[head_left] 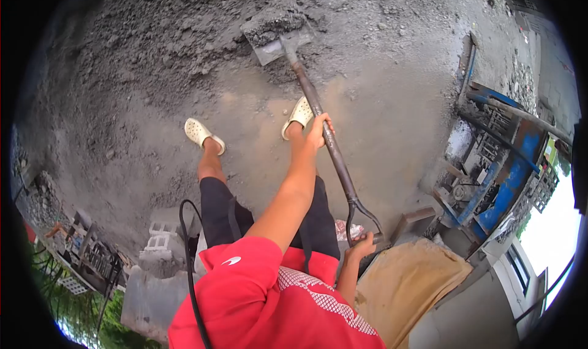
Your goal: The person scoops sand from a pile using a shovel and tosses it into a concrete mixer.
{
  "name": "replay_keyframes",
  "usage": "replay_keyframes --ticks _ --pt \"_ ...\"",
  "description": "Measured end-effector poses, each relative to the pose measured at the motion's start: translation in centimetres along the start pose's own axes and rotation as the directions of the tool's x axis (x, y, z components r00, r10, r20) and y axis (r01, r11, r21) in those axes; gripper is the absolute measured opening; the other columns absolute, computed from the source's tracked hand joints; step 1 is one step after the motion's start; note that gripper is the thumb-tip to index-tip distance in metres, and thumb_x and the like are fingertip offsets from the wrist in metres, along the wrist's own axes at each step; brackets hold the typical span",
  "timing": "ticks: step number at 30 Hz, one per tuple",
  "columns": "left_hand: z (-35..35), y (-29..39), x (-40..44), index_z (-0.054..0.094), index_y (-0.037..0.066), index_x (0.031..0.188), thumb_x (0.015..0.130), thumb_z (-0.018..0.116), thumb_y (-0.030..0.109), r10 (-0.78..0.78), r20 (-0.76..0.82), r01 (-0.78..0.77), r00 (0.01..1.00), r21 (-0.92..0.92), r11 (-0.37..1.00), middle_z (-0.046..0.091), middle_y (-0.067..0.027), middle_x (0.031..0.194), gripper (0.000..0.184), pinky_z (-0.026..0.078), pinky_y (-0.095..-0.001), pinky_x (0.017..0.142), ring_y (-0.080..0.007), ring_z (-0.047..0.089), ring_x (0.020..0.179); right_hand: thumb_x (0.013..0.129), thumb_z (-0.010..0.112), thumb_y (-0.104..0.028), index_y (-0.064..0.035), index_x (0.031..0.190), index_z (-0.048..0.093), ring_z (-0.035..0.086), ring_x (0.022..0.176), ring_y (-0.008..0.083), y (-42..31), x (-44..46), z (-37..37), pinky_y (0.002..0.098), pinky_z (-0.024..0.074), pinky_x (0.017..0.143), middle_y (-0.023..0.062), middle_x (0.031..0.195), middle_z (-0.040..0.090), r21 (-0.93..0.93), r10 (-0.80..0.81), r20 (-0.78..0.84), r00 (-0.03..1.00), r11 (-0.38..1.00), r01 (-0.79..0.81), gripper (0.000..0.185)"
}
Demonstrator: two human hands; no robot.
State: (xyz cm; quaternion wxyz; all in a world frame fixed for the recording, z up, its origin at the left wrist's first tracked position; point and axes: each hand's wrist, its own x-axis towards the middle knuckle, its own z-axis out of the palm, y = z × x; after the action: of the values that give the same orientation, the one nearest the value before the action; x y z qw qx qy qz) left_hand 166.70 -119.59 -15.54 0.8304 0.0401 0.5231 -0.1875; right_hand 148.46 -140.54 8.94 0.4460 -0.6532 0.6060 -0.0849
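A shovel (335,150) slants across the view, its metal blade (269,52) at the edge of the dark grey gravelly heap (165,37). Grey, damp-looking material (277,26) lies on the blade. My left hand (318,130) is wrapped round the middle of the shaft, with the arm stretched forward. Beside my right hip, my right hand (364,245) grips the crossbar of the forked handle end. I cannot tell whether the blade rests on the ground or is slightly raised.
My feet, in cream clogs (204,133), stand apart on the grey ground. Concrete hollow blocks (160,237) sit behind me on the left. A tan sheet (410,275) lies near my right side. Blue metal machinery (514,171) stands at the right.
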Motion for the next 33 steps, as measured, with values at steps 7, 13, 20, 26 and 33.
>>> replay_keyframes --ticks 7,13,20,26,33 --pt "-2.9 6.6 -9.1 0.045 0.012 0.067 0.072 0.057 0.019 0.176 -0.042 -0.181 0.983 -0.239 0.954 0.045 -0.0018 0.057 0.015 0.045 -0.0337 0.052 -0.0158 0.047 0.050 0.076 0.052 -0.010 -0.0084 0.072 0.044 0.043 0.043 0.0143 -3.0 -0.7 2.7 0.0272 0.0374 0.040 0.0025 0.057 0.045 -0.087 -0.151 0.273 0.950 0.980 0.181 0.009" --pt "-11.8 19.0 -26.0 0.044 0.012 0.067 0.073 0.054 0.019 0.577 -0.172 -0.596 0.798 -0.371 0.712 0.043 -0.0014 0.058 0.014 0.045 -0.0350 0.054 -0.0165 0.047 0.051 0.072 0.053 -0.008 -0.0072 0.074 0.045 0.044 0.042 0.0146 -5.4 -9.4 12.7 0.0278 0.0371 0.039 0.0031 0.057 0.045 -0.091 -0.062 0.726 0.685 0.979 0.184 0.008" --pt "-23.7 23.9 -64.2 0.043 0.010 0.055 0.076 0.053 0.018 0.895 -0.445 -0.939 0.031 -0.320 -0.126 0.042 -0.0057 0.053 0.025 0.045 -0.0370 0.052 -0.0210 0.047 0.049 0.071 0.054 -0.008 -0.0057 0.074 0.046 0.046 0.042 0.0165 -4.9 -36.1 18.4 0.0283 0.0393 0.040 0.0050 0.054 0.046 -0.068 0.090 0.991 -0.097 0.975 0.213 0.009" --pt "-34.7 11.2 -90.0 0.044 0.011 0.065 0.074 0.056 0.013 0.742 -0.570 -0.696 -0.353 -0.369 -0.615 0.046 -0.0009 0.058 0.015 0.044 -0.0301 0.054 -0.0124 0.047 0.052 0.068 0.055 -0.004 -0.0010 0.061 0.049 0.049 0.048 0.0129 -8.5 -56.4 2.8 0.0264 0.0403 0.050 0.0048 0.057 0.051 0.235 0.144 0.584 -0.799 0.912 0.336 0.010" --pt "-46.0 -3.1 -90.3 0.054 0.007 0.071 0.072 0.063 0.028 0.545 -0.655 -0.572 -0.523 -0.205 -0.794 0.056 -0.0042 0.069 0.022 0.047 -0.0335 0.061 -0.0188 0.056 0.061 0.055 0.067 -0.010 -0.0089 0.067 0.054 0.054 0.058 0.0182 -5.0 -64.2 -4.4 0.0325 0.0410 0.055 0.0035 0.064 0.054 0.609 -0.244 -0.477 -0.844 0.600 -0.518 0.018"
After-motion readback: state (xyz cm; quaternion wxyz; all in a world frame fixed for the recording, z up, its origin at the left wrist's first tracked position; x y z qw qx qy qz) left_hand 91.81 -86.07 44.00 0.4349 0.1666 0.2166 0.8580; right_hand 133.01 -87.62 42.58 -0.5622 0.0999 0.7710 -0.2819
